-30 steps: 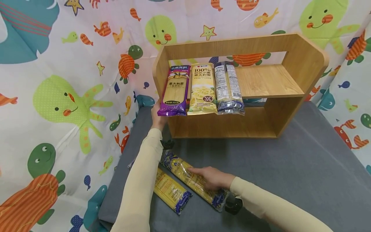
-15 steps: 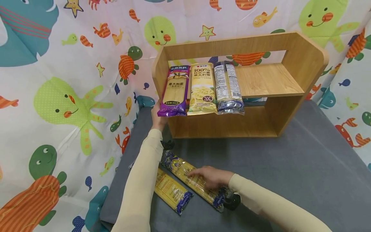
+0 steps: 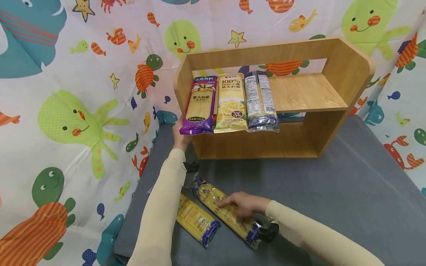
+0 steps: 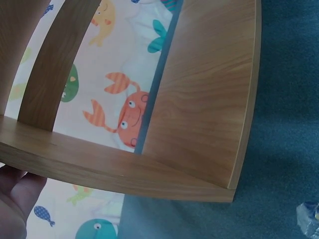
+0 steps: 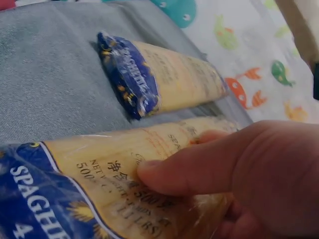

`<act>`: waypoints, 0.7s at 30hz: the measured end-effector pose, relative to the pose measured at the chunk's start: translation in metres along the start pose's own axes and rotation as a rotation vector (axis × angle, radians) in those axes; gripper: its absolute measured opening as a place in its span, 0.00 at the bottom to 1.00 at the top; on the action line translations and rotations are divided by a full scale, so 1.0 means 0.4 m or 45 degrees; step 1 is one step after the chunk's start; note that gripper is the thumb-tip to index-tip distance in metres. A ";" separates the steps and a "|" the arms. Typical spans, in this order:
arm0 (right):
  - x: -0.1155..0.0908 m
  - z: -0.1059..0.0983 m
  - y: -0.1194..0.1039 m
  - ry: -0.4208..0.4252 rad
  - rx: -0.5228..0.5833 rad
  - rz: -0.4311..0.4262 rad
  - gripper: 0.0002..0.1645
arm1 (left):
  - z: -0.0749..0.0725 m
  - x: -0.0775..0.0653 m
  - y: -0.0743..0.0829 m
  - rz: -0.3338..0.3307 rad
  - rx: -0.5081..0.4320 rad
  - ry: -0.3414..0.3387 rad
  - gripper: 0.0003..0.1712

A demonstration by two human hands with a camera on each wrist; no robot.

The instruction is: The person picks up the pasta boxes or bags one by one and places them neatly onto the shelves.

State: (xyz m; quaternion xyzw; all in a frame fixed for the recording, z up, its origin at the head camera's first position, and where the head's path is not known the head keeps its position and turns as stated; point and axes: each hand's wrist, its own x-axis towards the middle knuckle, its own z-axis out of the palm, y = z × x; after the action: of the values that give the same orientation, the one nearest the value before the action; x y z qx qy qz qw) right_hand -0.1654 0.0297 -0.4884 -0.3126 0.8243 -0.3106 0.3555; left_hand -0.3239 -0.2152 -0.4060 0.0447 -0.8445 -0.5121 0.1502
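My left hand (image 3: 181, 135) touches the left side panel of the wooden shelf (image 3: 256, 147); in the left wrist view its fingers (image 4: 27, 191) meet the panel's outer side, their tips hidden. Down on the grey cloth, my right hand (image 3: 244, 204) grips a yellow and blue spaghetti pack (image 3: 213, 197). In the right wrist view the thumb (image 5: 174, 174) lies across the pack's clear front, while the other fingers are mostly hidden. A second spaghetti pack (image 3: 196, 218) lies beside it, partly covered by my left forearm.
On the upper shelf board, a purple pasta pack (image 3: 201, 99), a yellow pasta pack (image 3: 232, 103) and a clear and blue pasta pack (image 3: 261, 99) stand leaning side by side, at its left. A sea-animal curtain (image 3: 93, 74) hangs behind and left of the grey-covered table (image 3: 349, 184).
The held spaghetti pack and my right hand have shifted very slightly, the pack's near end a little lower and to the right. My left hand stays at the shelf's side.
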 end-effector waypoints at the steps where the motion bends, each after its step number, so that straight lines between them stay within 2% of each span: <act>1: -0.003 -0.001 0.010 -0.003 0.021 -0.031 0.50 | 0.000 0.000 0.000 0.001 0.003 0.000 0.34; 4: -0.017 -0.002 0.040 0.009 0.097 -0.114 0.48 | -0.001 -0.002 -0.001 -0.009 0.006 -0.008 0.35; 9: -0.050 -0.003 0.074 0.056 0.201 -0.169 0.48 | 0.002 -0.004 0.000 -0.023 -0.018 -0.006 0.35; 16: -0.111 -0.003 0.117 0.120 0.275 -0.194 0.47 | 0.000 -0.008 0.007 -0.015 -0.024 -0.008 0.35; 21: -0.169 -0.014 0.151 0.153 0.266 -0.199 0.46 | -0.001 -0.004 0.004 0.001 -0.018 -0.009 0.34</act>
State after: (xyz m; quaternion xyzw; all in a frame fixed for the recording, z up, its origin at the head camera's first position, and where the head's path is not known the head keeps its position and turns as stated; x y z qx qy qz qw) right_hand -0.1503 0.1180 -0.5035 -0.3178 0.7804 -0.4396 0.3110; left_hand -0.3220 -0.2144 -0.4049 0.0417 -0.8414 -0.5181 0.1477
